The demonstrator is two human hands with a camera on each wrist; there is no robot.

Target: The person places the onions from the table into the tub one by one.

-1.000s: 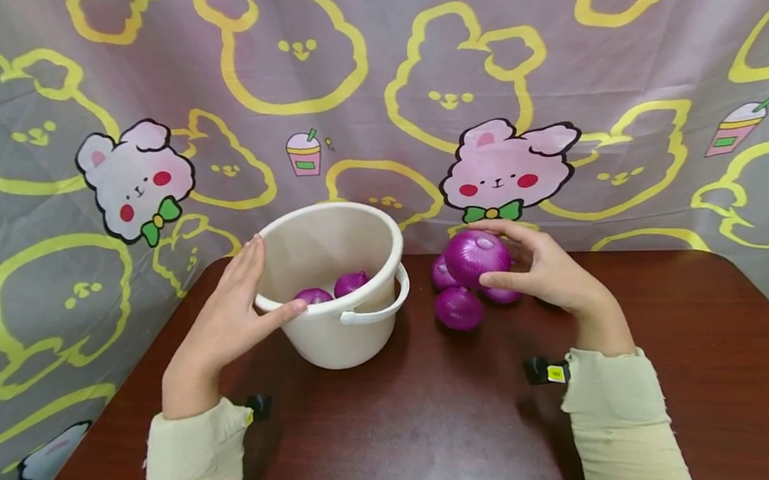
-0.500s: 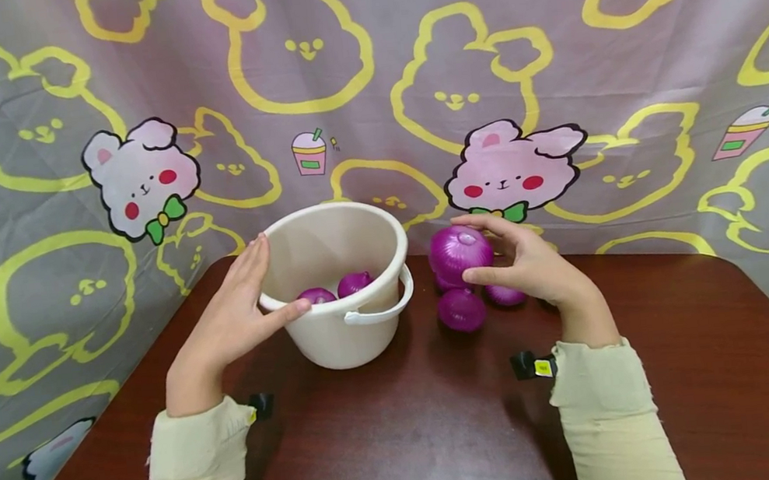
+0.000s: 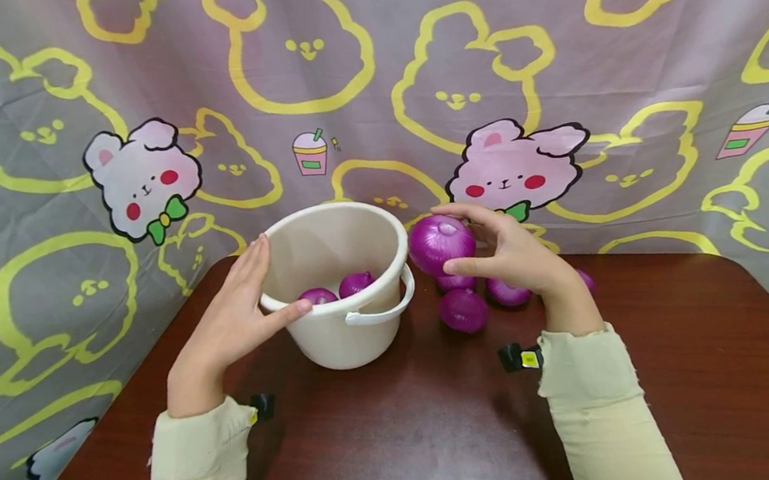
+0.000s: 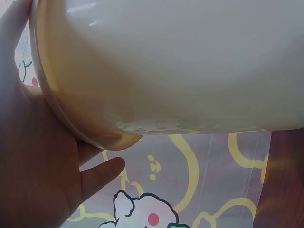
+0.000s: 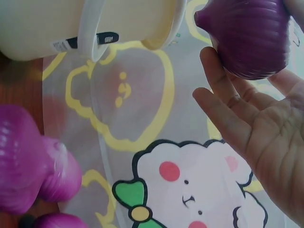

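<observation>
My right hand [image 3: 516, 261] holds a purple onion [image 3: 440, 243] between thumb and fingers, raised just right of the rim of a cream bucket [image 3: 346, 342]. In the right wrist view the held onion [image 5: 251, 38] shows its pointed tip toward the bucket. My left hand [image 3: 227, 315] rests along the bucket's left rim, fingers nearly straight on the far side and thumb over the near edge. Two onions lie inside the bucket, one near the thumb [image 3: 290, 312] and another onion [image 3: 357, 283] farther right. The left wrist view shows the bucket wall [image 4: 166, 71] beside the hand.
Several onions sit on the dark wooden table [image 3: 406, 441] below and behind the right hand, the nearest onion [image 3: 464, 311] in front. The bucket's white handle [image 3: 381, 314] hangs at its front right. A patterned cloth [image 3: 367, 77] hangs behind the table.
My right hand has carried the onion left and slightly up, toward the bucket's rim, uncovering more of the onions on the table. The left hand stays on the rim.
</observation>
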